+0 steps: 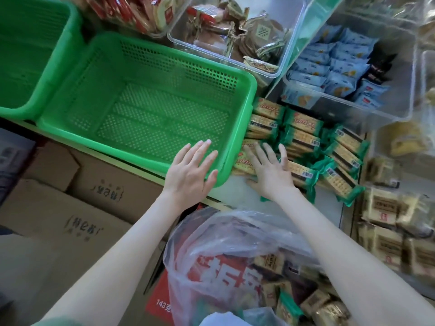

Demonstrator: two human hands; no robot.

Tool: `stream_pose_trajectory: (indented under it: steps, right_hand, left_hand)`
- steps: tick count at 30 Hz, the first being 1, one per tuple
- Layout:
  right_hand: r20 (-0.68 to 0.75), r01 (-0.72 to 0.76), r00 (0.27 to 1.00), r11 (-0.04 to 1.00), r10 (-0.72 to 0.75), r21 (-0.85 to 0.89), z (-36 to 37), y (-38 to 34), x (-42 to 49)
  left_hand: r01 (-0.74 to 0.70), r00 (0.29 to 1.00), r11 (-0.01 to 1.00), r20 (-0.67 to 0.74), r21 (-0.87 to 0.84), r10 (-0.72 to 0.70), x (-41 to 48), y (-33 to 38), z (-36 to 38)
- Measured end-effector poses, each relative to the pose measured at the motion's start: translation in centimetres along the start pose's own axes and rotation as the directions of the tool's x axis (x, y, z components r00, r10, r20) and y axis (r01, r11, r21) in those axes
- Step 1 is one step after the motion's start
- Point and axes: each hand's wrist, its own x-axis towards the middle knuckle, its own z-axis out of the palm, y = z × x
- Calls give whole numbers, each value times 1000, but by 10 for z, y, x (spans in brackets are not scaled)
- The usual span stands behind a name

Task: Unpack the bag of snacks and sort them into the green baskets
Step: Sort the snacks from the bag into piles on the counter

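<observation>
Green perforated basket (146, 109), mouth up, long axis running left-right, just beside the green-wrapped cracker packets (303, 137): your left hand (190, 168) lies straight-fingered, seemingly on its near corner, your right hand (270, 170) splayed flat on the packets, gripping nothing.

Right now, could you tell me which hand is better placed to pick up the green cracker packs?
Probably the right hand: it lies spread on the cracker packs beside the basket. The left hand is over the basket's corner, away from them.
</observation>
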Motion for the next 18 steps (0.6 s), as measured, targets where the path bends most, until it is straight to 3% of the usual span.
stream_pose_trajectory:
  steps: [2,5,7,10,12,14,16,18]
  right_hand:
    - [-37,25,999,1000,-24,18,-6,0,-17]
    - [-307,35,952,987,15,157,-5,-2,-62]
    - [-486,50,871,971,73,235,-1,-8,-102]
    - [-553,91,832,971,47,220,13,-26,-170]
    - [-488,100,873,980,-2,174,35,-35,-210]
    - [-321,90,946,986,-41,140,56,-40,-243]
    - [-57,142,989,979,-135,148,66,-38,-268]
    - [262,225,931,965,-253,132,74,-30,-286]
  left_hand:
    - [14,1000,1000,-28,-1,-14,-3,4,-2]
    - [-3,995,998,-104,-70,-4,-16,21,-6]
    - [-81,989,991,-128,-109,67,-36,42,-8]
    - [-221,973,964,-93,-147,209,-79,79,-6]
    - [-274,961,949,-13,-157,276,-108,102,-1]
    - [-280,951,950,92,-138,294,-135,124,4]
    - [-275,933,958,219,-85,287,-157,141,8]
    - [-293,902,955,320,-44,291,-176,154,12]
